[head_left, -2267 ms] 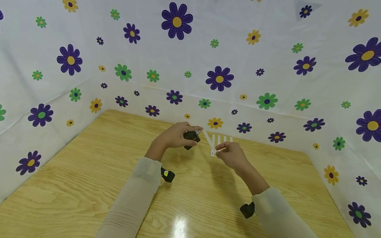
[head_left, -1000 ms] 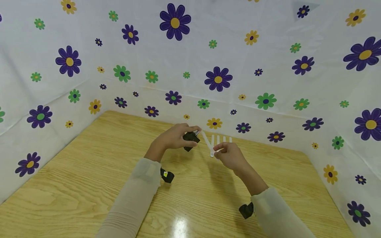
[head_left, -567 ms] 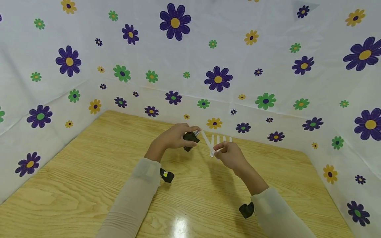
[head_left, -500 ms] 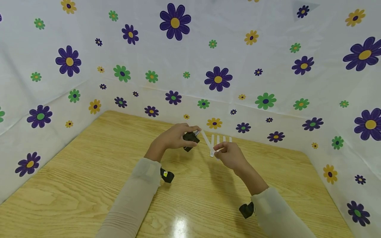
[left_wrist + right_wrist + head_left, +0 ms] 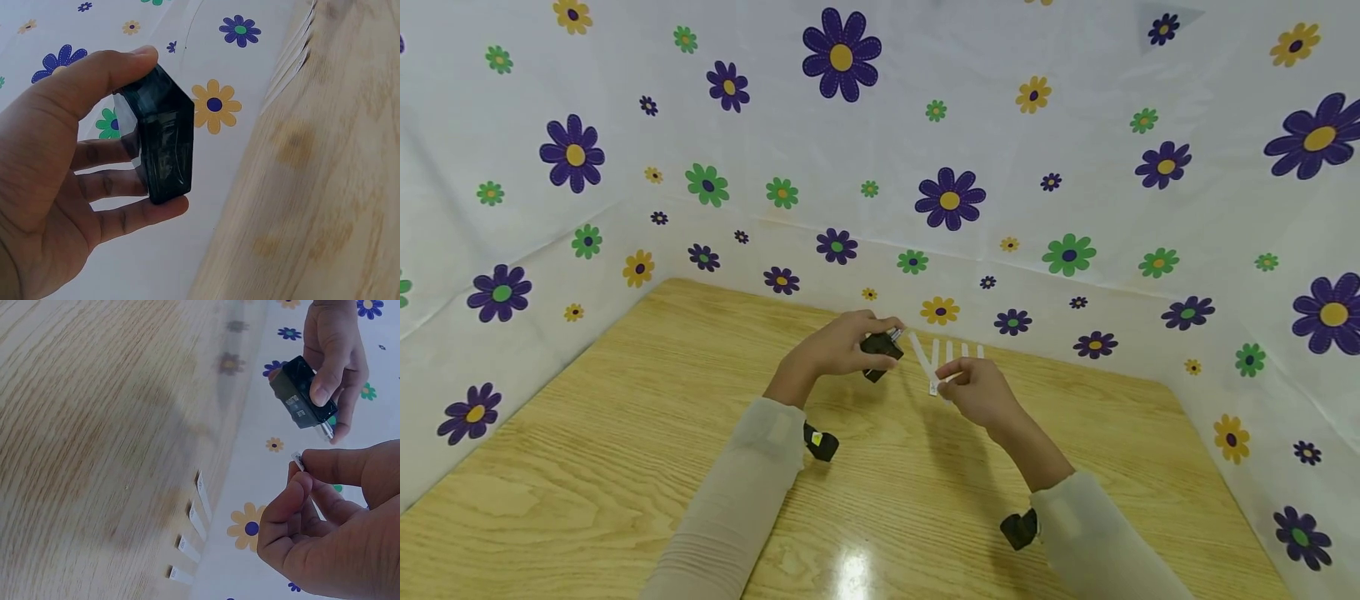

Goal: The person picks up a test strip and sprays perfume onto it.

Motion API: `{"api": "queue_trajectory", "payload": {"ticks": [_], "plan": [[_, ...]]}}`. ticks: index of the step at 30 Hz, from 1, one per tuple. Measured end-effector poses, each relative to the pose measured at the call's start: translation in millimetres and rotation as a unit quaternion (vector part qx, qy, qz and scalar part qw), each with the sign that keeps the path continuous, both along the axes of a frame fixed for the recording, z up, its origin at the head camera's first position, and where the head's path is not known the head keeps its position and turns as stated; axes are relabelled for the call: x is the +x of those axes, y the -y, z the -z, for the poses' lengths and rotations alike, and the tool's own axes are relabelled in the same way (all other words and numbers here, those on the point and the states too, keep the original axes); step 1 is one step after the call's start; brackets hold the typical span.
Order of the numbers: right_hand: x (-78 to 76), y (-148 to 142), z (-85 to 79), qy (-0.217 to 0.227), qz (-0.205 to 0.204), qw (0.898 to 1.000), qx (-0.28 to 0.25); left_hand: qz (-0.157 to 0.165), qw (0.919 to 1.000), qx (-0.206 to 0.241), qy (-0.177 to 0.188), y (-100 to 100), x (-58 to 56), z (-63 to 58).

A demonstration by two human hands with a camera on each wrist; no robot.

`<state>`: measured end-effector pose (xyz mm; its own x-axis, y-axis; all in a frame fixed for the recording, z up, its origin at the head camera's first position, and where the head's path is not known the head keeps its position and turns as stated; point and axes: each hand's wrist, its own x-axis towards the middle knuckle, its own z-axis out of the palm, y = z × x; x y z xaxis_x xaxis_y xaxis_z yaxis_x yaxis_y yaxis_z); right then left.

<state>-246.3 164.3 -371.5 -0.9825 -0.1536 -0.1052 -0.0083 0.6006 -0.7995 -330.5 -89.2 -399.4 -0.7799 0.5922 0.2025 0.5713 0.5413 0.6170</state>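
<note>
In the head view my left hand (image 5: 842, 346) grips a dark glass perfume bottle (image 5: 882, 354), with the index finger at its silver spray nozzle (image 5: 897, 334). The left wrist view shows the angular bottle (image 5: 167, 144) held between thumb and fingers. My right hand (image 5: 981, 390) pinches one white paper test strip (image 5: 922, 353) by its lower end. That strip slants up and left, its free end just short of the nozzle. In the right wrist view a printed mark shows on the strip (image 5: 299, 460) beside the thumb and finger.
Several more white test strips (image 5: 196, 520) lie side by side on the wooden table (image 5: 880, 500), near its back edge behind my right hand. A white flower-printed cloth (image 5: 880, 150) hangs along the back and sides. Black devices (image 5: 822, 442) are strapped to both wrists.
The held strip first tilted left toward the nozzle and left fingertip; since half a second ago its free end has drawn slightly back from them. The bottle and left hand stay almost still.
</note>
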Motion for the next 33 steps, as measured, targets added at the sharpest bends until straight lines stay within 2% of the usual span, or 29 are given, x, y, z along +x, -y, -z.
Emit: {"api": "queue_trajectory", "payload": {"ticks": [14,22,29,33], "plan": [[-1.6,-5,2.8,0.001,0.009,1.0,-0.011,0.001,0.9999,-0.013,-0.003,-1,-1.5,-4.0],[-3.4,-7,5.6,0.004,0.013,1.0,-0.028,-0.022,0.9988,-0.041,0.015,-1,0.0,-5.7],[-6.6,-6,9.8,0.009,0.019,0.999,-0.042,-0.009,0.9997,-0.021,0.0,-2,0.8,-6.7],[-9.2,-5,10.3,0.014,0.02,0.999,-0.04,-0.015,0.9997,-0.019,-0.003,-1,2.0,-7.6]]}}
